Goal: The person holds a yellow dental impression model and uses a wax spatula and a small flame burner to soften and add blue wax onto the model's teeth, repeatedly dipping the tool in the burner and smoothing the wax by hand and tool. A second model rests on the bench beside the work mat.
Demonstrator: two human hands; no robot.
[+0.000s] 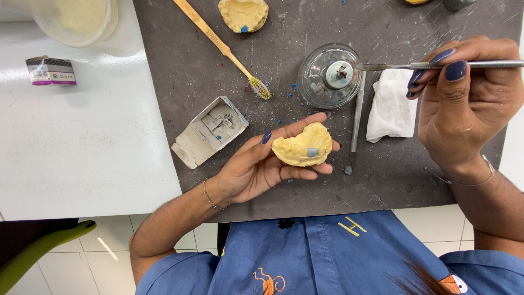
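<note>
Head view, looking straight down. Left hand (256, 166) palm up over the near edge of the dark mat (180, 71) on the counter (82, 147), fingers loosely curled, cradling a yellow plaster tooth cast (301, 146) with a small blue-grey patch on its near side. Cast's long axis roughly parallel to the counter's near edge. Right hand (469, 104) higher and toward the right edge, grip closed thumb against fingertips on a thin metal tool (420, 66). Tool lying level, pointing left, tip over the wick of a small glass burner (330, 75); whether a flame burns there, hard to say. Cast below and left of that tip, nearer the left hand by far, well apart from the right.

Packages and labels: an open grey-white cardboard box (210, 131) just left of the left hand, tilted, flap folded out. A small box (52, 71) with white, purple and dark bands near the far left edge of the white counter. A clear plastic tub (76, 19) at the far left corner. A toothbrush (221, 46) slanting across the mat, a second yellow cast (243, 14) at the far edge, a white folded cloth (392, 106) right of the burner, a grey metal rod (357, 114) between them.
</note>
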